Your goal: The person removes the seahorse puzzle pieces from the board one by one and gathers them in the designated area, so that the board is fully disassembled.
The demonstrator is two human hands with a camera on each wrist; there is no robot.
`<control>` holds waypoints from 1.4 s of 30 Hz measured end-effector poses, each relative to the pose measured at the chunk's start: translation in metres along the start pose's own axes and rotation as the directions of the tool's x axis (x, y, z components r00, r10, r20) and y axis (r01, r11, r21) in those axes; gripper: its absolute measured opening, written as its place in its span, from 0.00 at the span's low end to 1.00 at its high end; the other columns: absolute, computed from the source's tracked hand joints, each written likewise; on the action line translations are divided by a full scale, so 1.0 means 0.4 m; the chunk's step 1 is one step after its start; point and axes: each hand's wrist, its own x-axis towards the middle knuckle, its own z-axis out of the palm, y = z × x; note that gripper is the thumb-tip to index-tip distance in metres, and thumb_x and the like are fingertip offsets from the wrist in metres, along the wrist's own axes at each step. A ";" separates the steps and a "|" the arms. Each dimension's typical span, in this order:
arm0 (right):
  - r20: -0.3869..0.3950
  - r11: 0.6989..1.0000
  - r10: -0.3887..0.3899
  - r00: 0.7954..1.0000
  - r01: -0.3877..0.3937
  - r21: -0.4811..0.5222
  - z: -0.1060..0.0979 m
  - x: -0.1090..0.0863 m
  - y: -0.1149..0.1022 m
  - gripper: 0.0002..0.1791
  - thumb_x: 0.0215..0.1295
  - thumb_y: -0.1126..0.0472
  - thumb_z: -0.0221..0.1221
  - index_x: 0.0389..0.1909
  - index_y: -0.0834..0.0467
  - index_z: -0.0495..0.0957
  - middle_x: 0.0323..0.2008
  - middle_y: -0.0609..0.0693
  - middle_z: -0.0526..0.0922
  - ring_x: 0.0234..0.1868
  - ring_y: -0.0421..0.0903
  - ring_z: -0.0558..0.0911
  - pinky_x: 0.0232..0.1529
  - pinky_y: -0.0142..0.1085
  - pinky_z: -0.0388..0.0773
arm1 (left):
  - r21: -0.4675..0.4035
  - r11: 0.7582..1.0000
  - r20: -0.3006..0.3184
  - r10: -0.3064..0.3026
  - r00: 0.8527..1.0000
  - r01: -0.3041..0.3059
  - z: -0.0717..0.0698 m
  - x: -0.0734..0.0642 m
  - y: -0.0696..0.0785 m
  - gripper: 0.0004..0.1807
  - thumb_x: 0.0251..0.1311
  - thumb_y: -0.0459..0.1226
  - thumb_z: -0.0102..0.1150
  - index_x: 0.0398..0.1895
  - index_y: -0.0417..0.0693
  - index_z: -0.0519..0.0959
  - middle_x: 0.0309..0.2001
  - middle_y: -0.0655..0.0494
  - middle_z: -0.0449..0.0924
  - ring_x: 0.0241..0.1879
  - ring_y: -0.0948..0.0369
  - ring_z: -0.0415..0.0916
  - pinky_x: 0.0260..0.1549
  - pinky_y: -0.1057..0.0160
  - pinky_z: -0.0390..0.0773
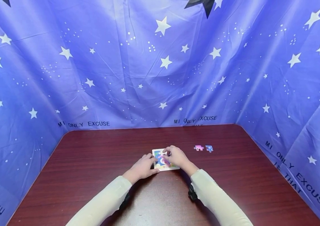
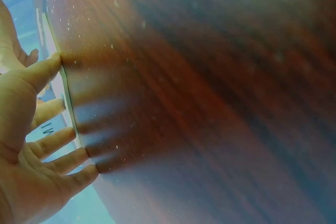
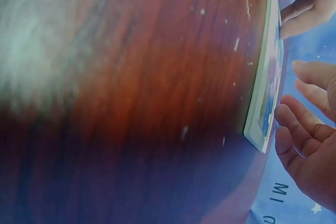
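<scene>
A small square jigsaw puzzle with a pale border and a pink, blue and yellow picture lies on the table. My left hand rests at its left side, thumb by the near edge and fingers spread straight; the left wrist view shows these fingertips along the puzzle's edge. Over the right part of the puzzle is my right hand, its fingers loosely bent down toward the picture. In the right wrist view, the thumb and fingers of that hand stand apart beside the puzzle's pale frame, with no piece visible between them.
Two loose jigsaw pieces, a pink one and a blue one, lie to the right beyond my right hand. A dark red wooden table carries everything. Blue star-printed cloth hangs behind and along both sides.
</scene>
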 end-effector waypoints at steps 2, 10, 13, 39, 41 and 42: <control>0.007 1.000 0.009 1.000 -0.009 0.006 0.006 0.003 -0.001 0.10 0.57 0.57 0.64 0.37 0.57 0.82 0.29 0.50 0.78 0.27 0.39 0.73 0.30 0.34 0.70 | 0.002 1.000 -0.005 0.007 1.000 -0.007 0.001 0.001 0.000 0.27 0.57 0.52 0.59 0.55 0.46 0.76 0.52 0.49 0.73 0.50 0.51 0.70 0.52 0.55 0.72; 0.018 0.999 0.026 0.999 -0.027 0.038 0.020 0.006 0.001 0.11 0.57 0.56 0.63 0.39 0.57 0.82 0.27 0.48 0.75 0.26 0.39 0.72 0.29 0.32 0.69 | 0.012 1.000 -0.008 0.016 1.000 -0.016 0.001 0.003 0.006 0.27 0.56 0.52 0.60 0.55 0.46 0.76 0.51 0.49 0.72 0.48 0.52 0.70 0.52 0.56 0.72; 0.013 0.999 0.026 1.000 -0.027 0.044 0.023 0.005 0.001 0.12 0.56 0.56 0.63 0.39 0.58 0.82 0.26 0.47 0.74 0.25 0.39 0.72 0.28 0.32 0.68 | 0.015 1.000 -0.012 0.023 1.000 -0.023 0.003 0.004 0.005 0.27 0.56 0.52 0.61 0.54 0.46 0.76 0.50 0.50 0.72 0.47 0.53 0.70 0.51 0.56 0.72; 0.016 0.989 0.134 0.991 -0.135 0.055 0.042 0.013 -0.017 0.13 0.55 0.54 0.64 0.39 0.56 0.84 0.28 0.48 0.74 0.29 0.41 0.73 0.28 0.32 0.69 | 0.012 1.000 -0.025 0.015 1.000 -0.015 0.009 0.003 -0.001 0.26 0.55 0.51 0.62 0.53 0.46 0.77 0.48 0.50 0.72 0.47 0.53 0.70 0.50 0.56 0.73; 0.013 0.988 0.141 0.990 -0.142 0.067 0.042 0.014 -0.019 0.12 0.55 0.54 0.64 0.38 0.56 0.84 0.28 0.48 0.74 0.28 0.41 0.73 0.28 0.33 0.69 | 0.017 1.000 -0.029 0.018 0.999 -0.017 0.010 0.003 -0.003 0.26 0.55 0.51 0.62 0.53 0.45 0.77 0.48 0.50 0.73 0.47 0.52 0.71 0.50 0.56 0.73; 0.011 0.987 0.145 0.989 -0.145 0.073 0.042 0.014 -0.020 0.12 0.55 0.54 0.65 0.38 0.56 0.84 0.28 0.48 0.74 0.28 0.41 0.73 0.28 0.33 0.69 | 0.020 1.000 -0.032 0.019 0.999 -0.018 0.010 0.003 -0.003 0.26 0.55 0.51 0.62 0.52 0.45 0.77 0.48 0.50 0.73 0.47 0.52 0.71 0.50 0.56 0.73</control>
